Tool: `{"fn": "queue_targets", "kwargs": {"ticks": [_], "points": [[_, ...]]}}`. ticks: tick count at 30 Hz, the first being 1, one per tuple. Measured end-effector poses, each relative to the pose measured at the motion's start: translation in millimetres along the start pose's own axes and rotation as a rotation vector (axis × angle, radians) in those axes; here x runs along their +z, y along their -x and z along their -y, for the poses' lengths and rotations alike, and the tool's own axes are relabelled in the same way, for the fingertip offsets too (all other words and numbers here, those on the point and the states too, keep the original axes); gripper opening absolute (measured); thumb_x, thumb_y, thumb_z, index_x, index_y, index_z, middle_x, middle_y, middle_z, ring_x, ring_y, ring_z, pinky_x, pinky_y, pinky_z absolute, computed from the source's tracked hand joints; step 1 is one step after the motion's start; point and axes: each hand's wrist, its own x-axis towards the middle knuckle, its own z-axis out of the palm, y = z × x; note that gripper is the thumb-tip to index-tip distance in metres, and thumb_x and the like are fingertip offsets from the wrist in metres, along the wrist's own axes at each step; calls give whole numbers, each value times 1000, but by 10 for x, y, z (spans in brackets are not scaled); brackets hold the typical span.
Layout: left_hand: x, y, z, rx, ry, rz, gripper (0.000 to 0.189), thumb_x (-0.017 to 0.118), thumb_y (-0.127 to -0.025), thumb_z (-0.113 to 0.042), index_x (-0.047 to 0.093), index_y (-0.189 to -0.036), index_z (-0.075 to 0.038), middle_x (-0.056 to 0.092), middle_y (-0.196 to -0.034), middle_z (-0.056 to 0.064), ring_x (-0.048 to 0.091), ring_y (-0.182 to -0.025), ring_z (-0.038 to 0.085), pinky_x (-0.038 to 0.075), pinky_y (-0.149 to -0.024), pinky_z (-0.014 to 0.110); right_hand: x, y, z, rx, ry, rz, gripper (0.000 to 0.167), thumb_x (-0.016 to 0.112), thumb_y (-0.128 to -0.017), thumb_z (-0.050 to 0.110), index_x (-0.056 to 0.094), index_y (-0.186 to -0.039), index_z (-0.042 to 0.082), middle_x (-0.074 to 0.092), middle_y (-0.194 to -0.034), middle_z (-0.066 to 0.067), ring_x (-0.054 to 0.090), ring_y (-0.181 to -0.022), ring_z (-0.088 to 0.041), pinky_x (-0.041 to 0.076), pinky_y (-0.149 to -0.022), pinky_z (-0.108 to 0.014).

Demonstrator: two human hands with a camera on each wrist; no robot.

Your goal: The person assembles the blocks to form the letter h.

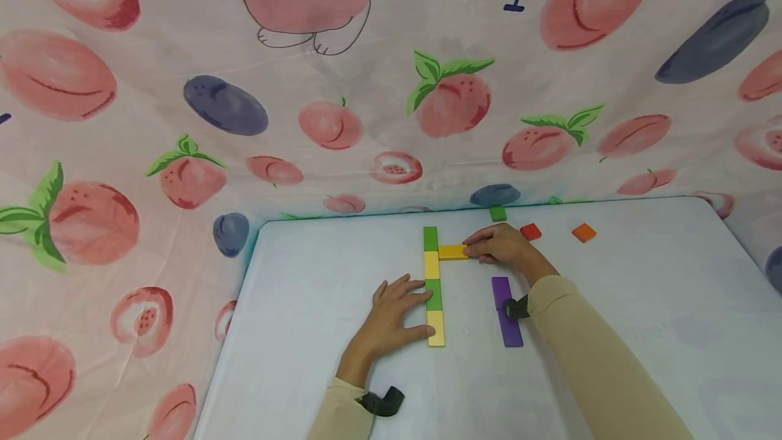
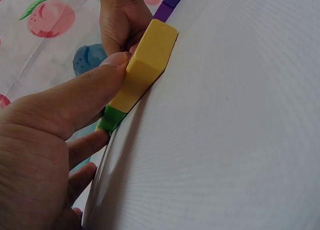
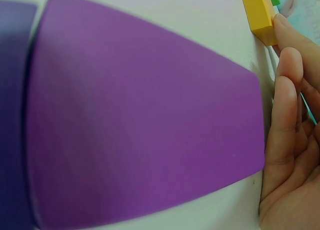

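A straight column of alternating green and yellow blocks lies on the white table, with a green block (image 1: 430, 237) at its far end and a pale yellow block (image 1: 436, 331) at its near end. My left hand (image 1: 391, 314) rests against the column's left side, thumb on the near yellow block and fingertips at the green block (image 1: 434, 301) beyond it. Between thumb and fingers, my right hand (image 1: 504, 248) pinches the right end of a deeper yellow block (image 1: 452, 252). That block lies crosswise, its left end at the column near the far green block.
Two purple blocks (image 1: 511, 329) lie end to end below my right wrist. Beyond the right hand are a loose green block (image 1: 498, 214), a red block (image 1: 531, 231) and an orange block (image 1: 584, 233). A fruit-print cloth (image 1: 366, 87) rises behind the table (image 1: 293, 331).
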Motion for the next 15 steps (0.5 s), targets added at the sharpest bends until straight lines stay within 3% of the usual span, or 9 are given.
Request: {"fn": "queue_targets", "kwargs": {"ticks": [8, 12, 15], "points": [[-19, 12, 4, -2, 1, -3, 67, 72, -87, -57, 56, -147, -31, 47, -157, -7, 25, -157, 21, 12, -126, 60, -6, -15, 17, -20, 7, 17, 39, 82, -87, 32, 76, -121, 13, 74, -93, -2, 63, -70, -13, 54, -65, -21], [-20, 5, 4, 2, 5, -8, 67, 72, -87, -58, 57, -147, -31, 47, -156, -8, 25, -156, 21, 12, -126, 59, -4, -9, -11, -31, 38, 13, 42, 79, -89, 38, 74, -125, 17, 73, -96, -2, 63, -76, -14, 54, -70, -22], [-23, 5, 1, 14, 13, -14, 66, 72, -87, -57, 58, -146, -30, 48, -156, -7, 26, -156, 22, 13, -125, 60, -27, 29, -47, -41, 0, 10, 45, 76, -91, 42, 71, -129, 17, 72, -104, -5, 66, -84, -18, 57, -76, -24]]}}
